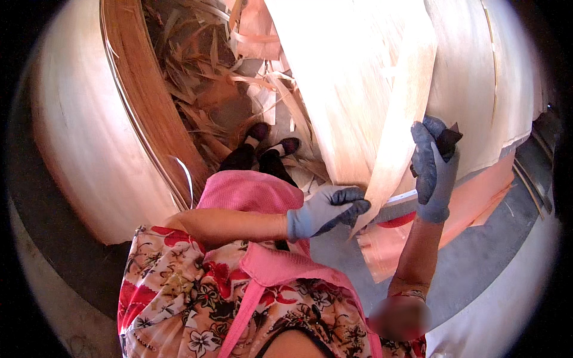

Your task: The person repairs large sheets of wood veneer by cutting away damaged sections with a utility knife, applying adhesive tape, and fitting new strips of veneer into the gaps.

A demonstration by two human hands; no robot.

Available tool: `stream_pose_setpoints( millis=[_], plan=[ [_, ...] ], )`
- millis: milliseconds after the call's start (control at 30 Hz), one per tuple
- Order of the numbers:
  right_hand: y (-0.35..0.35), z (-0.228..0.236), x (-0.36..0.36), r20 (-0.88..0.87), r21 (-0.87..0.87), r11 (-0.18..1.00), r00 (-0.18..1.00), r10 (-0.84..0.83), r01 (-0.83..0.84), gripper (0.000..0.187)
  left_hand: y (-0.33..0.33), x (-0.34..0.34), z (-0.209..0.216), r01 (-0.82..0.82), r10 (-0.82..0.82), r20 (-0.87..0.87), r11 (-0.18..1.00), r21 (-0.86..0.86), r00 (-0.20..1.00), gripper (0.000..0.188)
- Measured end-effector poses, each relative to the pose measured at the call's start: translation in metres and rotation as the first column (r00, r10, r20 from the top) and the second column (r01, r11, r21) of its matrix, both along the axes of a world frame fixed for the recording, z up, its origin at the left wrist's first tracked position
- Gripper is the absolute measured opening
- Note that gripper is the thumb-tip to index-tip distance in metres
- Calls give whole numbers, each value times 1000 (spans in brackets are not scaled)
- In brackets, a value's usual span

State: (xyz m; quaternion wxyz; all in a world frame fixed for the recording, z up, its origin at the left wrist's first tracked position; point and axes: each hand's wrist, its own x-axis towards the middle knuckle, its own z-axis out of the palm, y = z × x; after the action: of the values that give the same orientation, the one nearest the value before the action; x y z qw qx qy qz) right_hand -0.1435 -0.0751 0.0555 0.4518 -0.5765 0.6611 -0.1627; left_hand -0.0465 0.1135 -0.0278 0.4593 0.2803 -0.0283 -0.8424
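My left hand, in a grey glove with dark finger coating, is closed at the lower end of a long pale veneer strip. The strip runs up and away over a broad stack of pale wood veneer sheets. My right hand, gloved alike, is by the stack's near right part, its fingers curled around a small dark piece with a pointed tip. What that piece is, I cannot make out. Beneath the strip, a white band shows at the stack's near edge.
At left stands another tall veneer stack with reddish-brown edges. Between the stacks, torn veneer scraps litter the floor around my shoes. Orange-pink sheets stick out below the right stack. A thin white strip curls from the left stack.
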Motion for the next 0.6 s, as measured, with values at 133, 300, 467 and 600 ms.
stream_pose_setpoints(
  millis=[133, 300, 467, 600],
  plan=[
    [-15, -16, -21, 45, -26, 999, 998, 43, -41, 20, 14, 7, -14, 80, -92, -102, 990, -118, 991, 29],
    [-27, -47, -43, 271, 148, 987, 957, -100, 61, 26, 16, 49, -10, 290, -292, -22, 955, -68, 956, 33],
    [-18, -25, -25, 528, 372, 928, 826, -198, -15, 37, 21, 107, 1, 209, -205, 81, 977, -38, 975, 50],
    [15, 3, 11, 555, 322, 867, 818, 154, -381, 44, -31, 140, 27, -135, 138, 6, 972, -192, 990, 63]
  ],
)
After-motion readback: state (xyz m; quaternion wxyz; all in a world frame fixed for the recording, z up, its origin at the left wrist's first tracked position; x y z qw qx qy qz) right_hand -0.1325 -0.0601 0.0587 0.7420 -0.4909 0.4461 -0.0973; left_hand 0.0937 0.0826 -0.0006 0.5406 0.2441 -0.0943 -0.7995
